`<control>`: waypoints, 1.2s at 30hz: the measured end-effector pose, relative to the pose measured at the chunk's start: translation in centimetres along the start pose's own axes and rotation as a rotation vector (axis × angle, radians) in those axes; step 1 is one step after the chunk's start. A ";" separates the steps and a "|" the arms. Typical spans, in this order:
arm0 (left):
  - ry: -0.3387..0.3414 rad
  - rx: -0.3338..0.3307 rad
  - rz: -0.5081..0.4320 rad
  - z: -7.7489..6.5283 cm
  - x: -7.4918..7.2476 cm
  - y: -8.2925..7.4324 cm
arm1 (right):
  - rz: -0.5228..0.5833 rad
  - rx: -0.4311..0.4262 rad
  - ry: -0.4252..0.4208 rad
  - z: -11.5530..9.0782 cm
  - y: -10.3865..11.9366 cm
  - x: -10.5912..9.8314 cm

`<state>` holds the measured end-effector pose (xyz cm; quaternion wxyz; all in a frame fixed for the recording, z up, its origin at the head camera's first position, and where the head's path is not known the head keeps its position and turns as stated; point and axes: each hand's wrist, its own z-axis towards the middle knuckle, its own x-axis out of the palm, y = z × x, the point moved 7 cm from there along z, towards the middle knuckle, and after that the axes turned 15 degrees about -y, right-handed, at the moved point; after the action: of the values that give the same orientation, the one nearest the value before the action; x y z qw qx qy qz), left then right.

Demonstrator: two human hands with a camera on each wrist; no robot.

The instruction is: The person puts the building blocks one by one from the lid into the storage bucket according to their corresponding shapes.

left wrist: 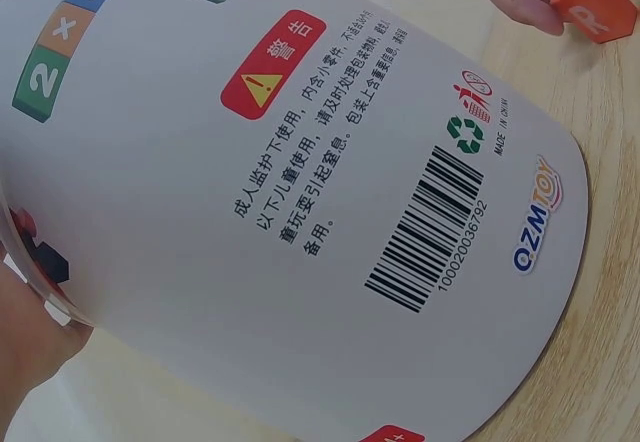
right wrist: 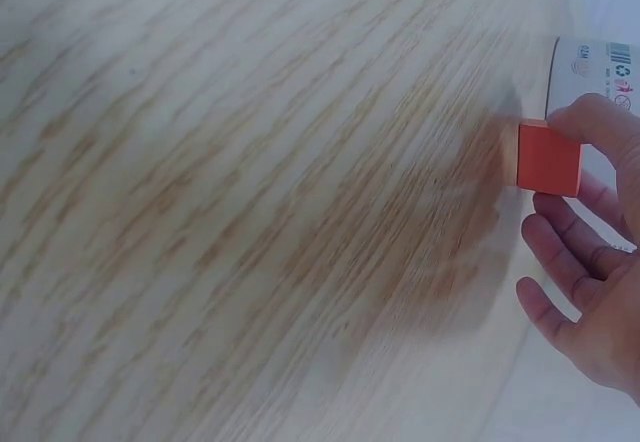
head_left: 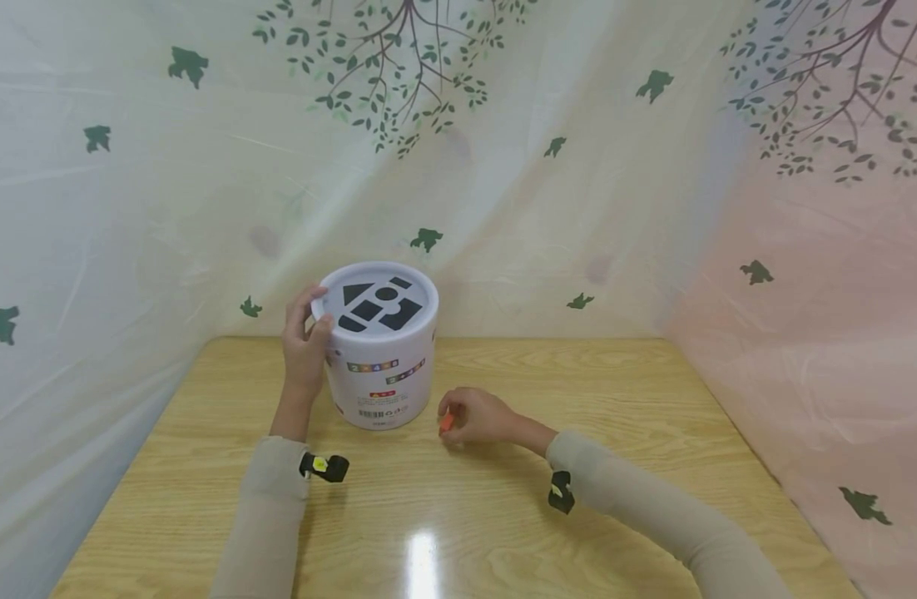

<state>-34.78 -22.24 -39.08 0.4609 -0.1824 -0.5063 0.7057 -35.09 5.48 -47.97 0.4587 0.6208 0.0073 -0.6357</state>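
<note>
A white cylindrical bucket (head_left: 379, 374) stands upright on the table, its lid (head_left: 331, 287) pierced with several dark shaped holes. My left hand (head_left: 304, 353) grips the bucket's upper left side, thumb and fingertips at the lid's rim. Just right of the bucket's base, my right hand (head_left: 477, 416) pinches an orange block (head_left: 447, 421) between thumb and fingers. In the left wrist view the block (left wrist: 596, 4) shows a white letter R. The right wrist view shows the block (right wrist: 548, 159) close to the tabletop, its other fingers loosely bent below.
The wood-grain table (head_left: 593, 399) extends around the bucket and towards me. Behind it and along the sides hangs a pale curtain (head_left: 518, 208) printed with leaves and branches. Dark wrist cameras (head_left: 331, 467) sit on both sleeves.
</note>
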 end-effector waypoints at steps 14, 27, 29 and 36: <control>0.003 -0.013 0.010 0.0 0.1 0.0 | 0.052 0.074 0.007 0.0 -0.9 -0.3; 0.007 -0.025 0.021 -0.2 0.1 -0.6 | 0.060 0.062 0.056 0.8 -1.5 -0.4; 0.009 -0.033 0.024 -0.5 0.1 -1.4 | 0.072 0.064 0.072 0.9 -1.5 -0.5; 0.010 -0.041 0.020 -0.8 0.2 -2.0 | 0.109 0.076 0.144 1.2 -1.7 -1.0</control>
<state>-33.37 -21.55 -37.60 0.4526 -0.2003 -0.5163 0.6989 -37.25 6.35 -47.85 0.4670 0.6812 -0.0178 -0.5635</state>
